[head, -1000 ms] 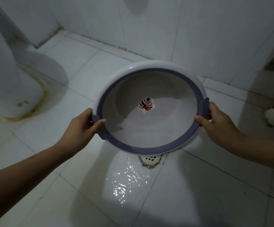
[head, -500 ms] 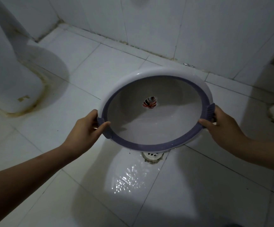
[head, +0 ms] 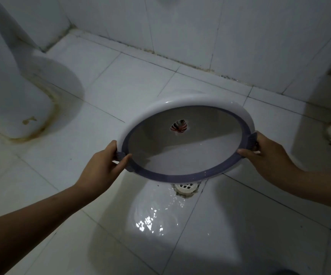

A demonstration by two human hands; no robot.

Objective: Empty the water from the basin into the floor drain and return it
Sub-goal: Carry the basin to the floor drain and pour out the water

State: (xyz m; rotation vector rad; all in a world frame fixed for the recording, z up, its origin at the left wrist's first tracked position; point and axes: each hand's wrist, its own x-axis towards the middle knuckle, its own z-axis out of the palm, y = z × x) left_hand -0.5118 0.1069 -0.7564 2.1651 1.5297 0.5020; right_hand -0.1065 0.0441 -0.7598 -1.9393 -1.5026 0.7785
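My left hand [head: 103, 167] and right hand [head: 267, 153] clamp fingers on the basin [head: 180, 155] handles; it seems light, stiff, wet-slick, tipped above the floor drain [head: 186, 186].

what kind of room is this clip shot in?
Most likely a small home bathroom. The cues: a white toilet base at left, a floor drain set in wet white floor tiles, and tiled walls. Both hands hold a basin tipped over the drain.
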